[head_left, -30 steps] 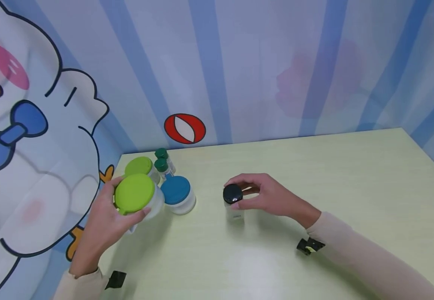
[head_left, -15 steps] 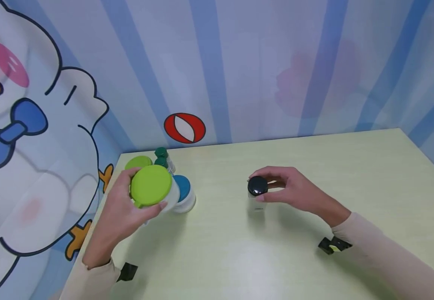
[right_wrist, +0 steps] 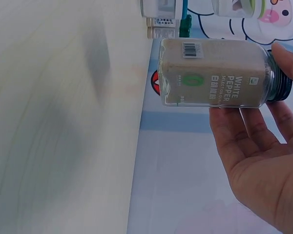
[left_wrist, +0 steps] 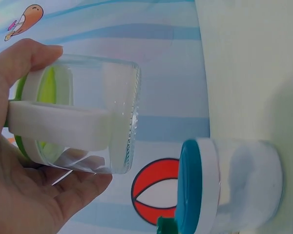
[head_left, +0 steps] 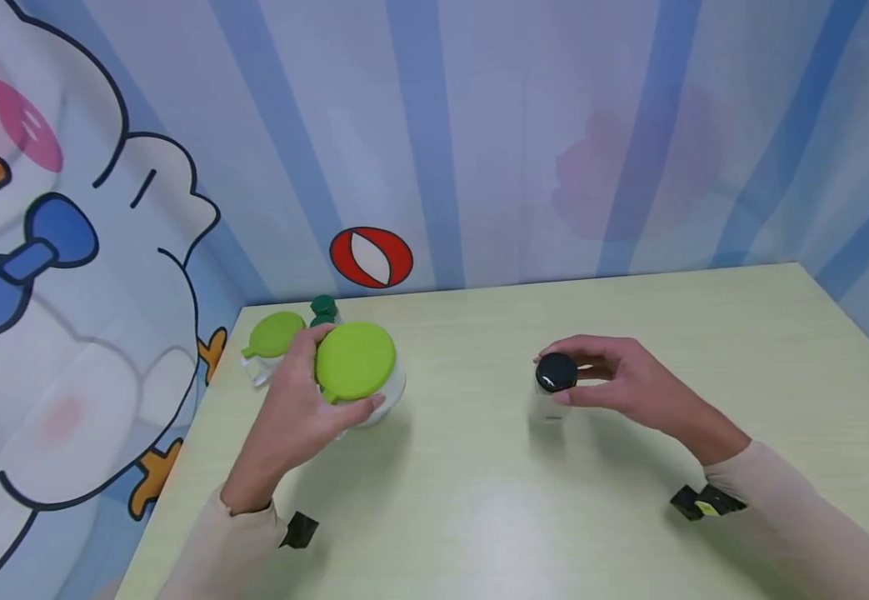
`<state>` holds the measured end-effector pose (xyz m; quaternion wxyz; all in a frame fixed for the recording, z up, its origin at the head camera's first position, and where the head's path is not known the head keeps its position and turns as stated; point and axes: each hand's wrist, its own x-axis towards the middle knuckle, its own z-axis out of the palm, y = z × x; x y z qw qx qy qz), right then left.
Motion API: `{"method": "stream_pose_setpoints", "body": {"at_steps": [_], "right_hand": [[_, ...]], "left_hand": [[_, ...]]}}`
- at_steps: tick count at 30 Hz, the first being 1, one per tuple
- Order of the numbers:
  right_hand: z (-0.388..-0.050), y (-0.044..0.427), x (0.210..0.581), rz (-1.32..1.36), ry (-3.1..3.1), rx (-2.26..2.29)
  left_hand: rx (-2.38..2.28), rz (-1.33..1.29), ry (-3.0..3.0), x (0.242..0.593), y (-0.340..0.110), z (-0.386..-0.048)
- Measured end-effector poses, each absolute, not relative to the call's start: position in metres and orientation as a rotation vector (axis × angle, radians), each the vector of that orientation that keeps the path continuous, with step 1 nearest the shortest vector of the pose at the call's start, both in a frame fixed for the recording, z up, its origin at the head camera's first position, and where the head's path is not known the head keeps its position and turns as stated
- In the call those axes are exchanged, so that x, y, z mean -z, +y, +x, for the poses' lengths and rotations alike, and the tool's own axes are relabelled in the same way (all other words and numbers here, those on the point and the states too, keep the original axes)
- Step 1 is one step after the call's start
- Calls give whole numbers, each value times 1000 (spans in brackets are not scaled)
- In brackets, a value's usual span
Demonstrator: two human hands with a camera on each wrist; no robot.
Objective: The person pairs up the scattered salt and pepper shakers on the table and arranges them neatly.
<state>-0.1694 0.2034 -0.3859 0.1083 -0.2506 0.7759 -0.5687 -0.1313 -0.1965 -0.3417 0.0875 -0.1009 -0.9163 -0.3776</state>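
Observation:
My left hand [head_left: 299,408] grips a clear glass jar with a green lid [head_left: 355,360] from its left side. In the left wrist view the jar [left_wrist: 97,92] is lifted above the table, with a white handle along its side. My right hand [head_left: 629,392] pinches a white pepper bottle by its black cap [head_left: 556,372]. In the right wrist view the pepper bottle [right_wrist: 215,73] is held off the table, its label and powder visible. Below the left hand's jar stands a blue-lidded jar [left_wrist: 244,185], which the held jar hides in the head view.
A second green-lidded jar [head_left: 275,335] stands at the table's back left corner. Beside it are small bottles with green caps [head_left: 323,307], partly hidden. A printed wall [head_left: 516,150] rises behind the pale table [head_left: 464,500].
Both hands have moved to the right, the left with the green-lidded jar and the right with the pepper bottle. The left hand's jar now covers the blue-lidded jar in the head view.

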Motion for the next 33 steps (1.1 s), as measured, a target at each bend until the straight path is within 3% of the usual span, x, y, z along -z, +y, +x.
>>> {"method": "stream_pose_setpoints", "body": {"at_steps": [17,33], "right_hand": [[-160,257,388,-615,2413,1632],[-163,306,398,-679,2435,1606]], "left_hand": [[1289,-421,-2710,373,-136,-150],[1472,-523,-2743,392,-82,-158]]}}
